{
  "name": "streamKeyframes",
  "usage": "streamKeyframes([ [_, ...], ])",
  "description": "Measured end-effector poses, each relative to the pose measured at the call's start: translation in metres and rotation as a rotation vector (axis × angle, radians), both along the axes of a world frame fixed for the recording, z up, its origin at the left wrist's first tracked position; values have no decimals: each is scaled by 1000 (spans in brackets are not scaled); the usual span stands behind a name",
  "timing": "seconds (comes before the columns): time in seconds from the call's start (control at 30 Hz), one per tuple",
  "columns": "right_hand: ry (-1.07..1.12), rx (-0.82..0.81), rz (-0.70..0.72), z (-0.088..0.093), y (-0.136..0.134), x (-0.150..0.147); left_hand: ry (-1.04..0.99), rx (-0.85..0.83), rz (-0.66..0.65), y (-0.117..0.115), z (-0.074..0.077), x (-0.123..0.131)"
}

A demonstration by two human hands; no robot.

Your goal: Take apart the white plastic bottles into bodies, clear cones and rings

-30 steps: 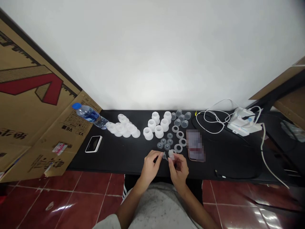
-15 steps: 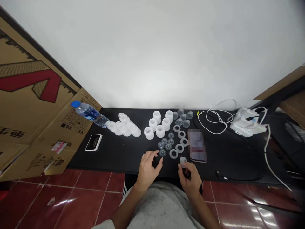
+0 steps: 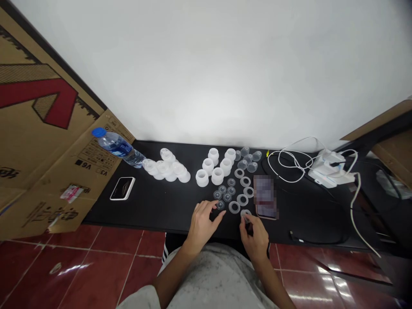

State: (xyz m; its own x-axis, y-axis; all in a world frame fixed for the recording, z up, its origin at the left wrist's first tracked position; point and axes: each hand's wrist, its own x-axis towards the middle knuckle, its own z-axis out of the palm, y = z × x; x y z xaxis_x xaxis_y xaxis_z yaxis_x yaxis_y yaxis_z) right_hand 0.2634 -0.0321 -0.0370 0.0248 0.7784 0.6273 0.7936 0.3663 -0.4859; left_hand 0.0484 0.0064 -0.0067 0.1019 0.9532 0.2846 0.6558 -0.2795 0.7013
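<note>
My right hand (image 3: 255, 237) pinches the near edge of a translucent plastic ring (image 3: 246, 213), close above the black table. My left hand (image 3: 203, 223) has its thumb and forefinger spread, a forefinger tip at the edge of a small clear domed disc (image 3: 220, 205); whether it touches is hard to tell. Several like discs (image 3: 227, 197) lie just beyond it. More flat rings (image 3: 234, 207) curve between the discs and a phone. Farther back, several white threaded collars (image 3: 217, 176) stand in two rows, beside clear cup-shaped caps (image 3: 252, 166).
White lidded parts (image 3: 170, 169) are heaped on the left, by a leaning water bottle (image 3: 119, 146) and a white device (image 3: 122, 189). The phone (image 3: 265, 197) lies right of the rings. A power strip (image 3: 331, 168) with cables is far right; a cardboard box (image 3: 48, 128) stands left.
The ring at my right hand was tilted up and now lies flatter. My left thumb has moved away from the forefinger, widening the gap. The view has shifted slightly.
</note>
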Motion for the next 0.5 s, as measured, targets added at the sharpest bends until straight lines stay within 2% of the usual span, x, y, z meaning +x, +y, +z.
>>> streamKeyframes([
  [0.2,-44,-46,20,1,2,1,52,-26,-28,0,5,4],
  [0.3,-44,-18,-12,0,2,1,11,8,12,3,11,-8],
  [0.37,-32,6,-32,-2,2,1,-16,83,96,9,18,-25],
  [0.5,-31,47,-28,-7,2,3,4,272,378,36,38,-66],
])
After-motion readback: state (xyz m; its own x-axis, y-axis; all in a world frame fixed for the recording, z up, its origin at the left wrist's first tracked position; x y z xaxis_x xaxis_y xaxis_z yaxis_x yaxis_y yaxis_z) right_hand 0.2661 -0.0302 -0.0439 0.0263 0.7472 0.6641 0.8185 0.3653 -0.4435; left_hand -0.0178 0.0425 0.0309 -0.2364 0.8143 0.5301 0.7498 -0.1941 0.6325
